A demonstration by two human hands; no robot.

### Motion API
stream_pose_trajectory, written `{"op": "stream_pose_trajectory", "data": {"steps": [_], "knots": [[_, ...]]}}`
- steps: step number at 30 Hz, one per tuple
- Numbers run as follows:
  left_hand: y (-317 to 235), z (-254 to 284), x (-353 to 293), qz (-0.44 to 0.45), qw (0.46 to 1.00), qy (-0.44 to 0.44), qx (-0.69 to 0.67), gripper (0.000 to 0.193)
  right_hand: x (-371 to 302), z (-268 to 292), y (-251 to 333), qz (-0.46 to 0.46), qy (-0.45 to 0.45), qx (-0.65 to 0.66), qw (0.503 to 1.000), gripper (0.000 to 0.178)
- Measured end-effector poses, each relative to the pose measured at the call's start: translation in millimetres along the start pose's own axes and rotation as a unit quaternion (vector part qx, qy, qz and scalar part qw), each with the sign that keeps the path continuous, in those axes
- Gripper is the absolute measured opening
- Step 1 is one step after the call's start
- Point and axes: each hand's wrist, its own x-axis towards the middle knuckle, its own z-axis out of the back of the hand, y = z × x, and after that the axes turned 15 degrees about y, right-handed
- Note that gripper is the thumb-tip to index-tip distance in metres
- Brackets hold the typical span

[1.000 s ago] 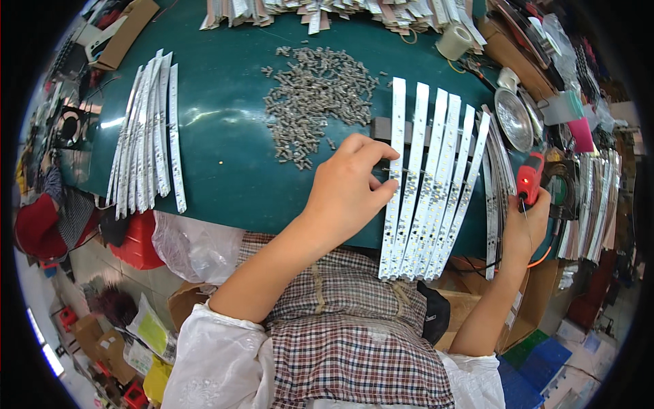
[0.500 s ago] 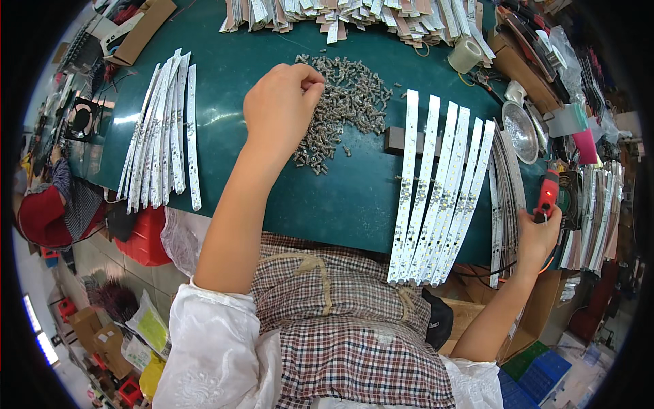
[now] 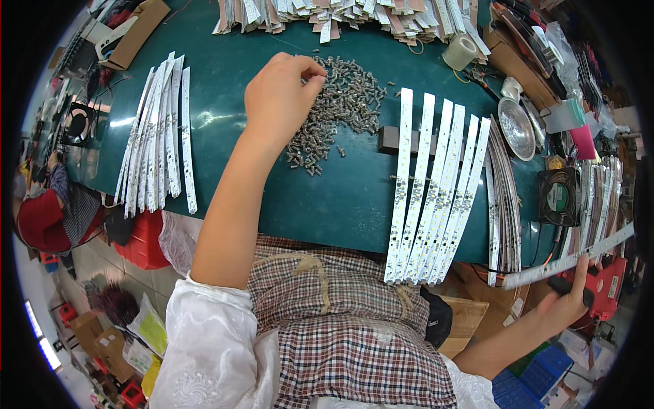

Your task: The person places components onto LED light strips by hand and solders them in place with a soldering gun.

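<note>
My left hand is held over the near left of a pile of small metal fittings that look like screws or connectors. Thumb and fingers are pinched together; anything between them is hidden. At the far right, my right hand is closed round the black part of a red-and-black handheld power tool. One finger of it reaches up against a white LED strip board lying slantwise above the tool. Between my hands, several LED strip boards are fanned side by side, their near ends past the table edge.
A dark block lies under the fanned boards. More boards lie at left, with stacks at right and a heap at the back. A tape roll, metal bowl and small fan stand at right.
My right hand has moved down and outward with the red tool, and a strip board now shows above it. My left hand stays pinched over the pile, almost unmoved.
</note>
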Motion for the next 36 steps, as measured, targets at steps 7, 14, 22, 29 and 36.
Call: {"op": "stream_pose_trajectory", "data": {"steps": [7, 14, 22, 29, 36], "knots": [[-2, -1, 10, 0.004, 0.990, 0.080, 0.114, 0.016, -26, 4, 25, -0.137, 0.044, 0.147, 0.979, 0.044], [10, 22, 11, 0.054, 0.972, 0.111, -0.199, 0.022, -52, -26, 40, -0.096, 0.127, 0.050, 0.986, 0.044], [-22, 36, -28, 0.039, 0.817, 0.184, -0.544, 0.029, -72, -70, 51, -0.165, 0.242, 0.087, 0.952, 0.049], [-84, 6, -82, 0.035, 0.686, 0.340, -0.643, 0.024, -86, -110, 63, -0.217, 0.324, 0.150, 0.909, 0.050], [-109, -5, -105, 0.028, 0.665, 0.395, -0.633, 0.025, -92, -111, 57, -0.245, 0.380, 0.165, 0.876, 0.044]]}}
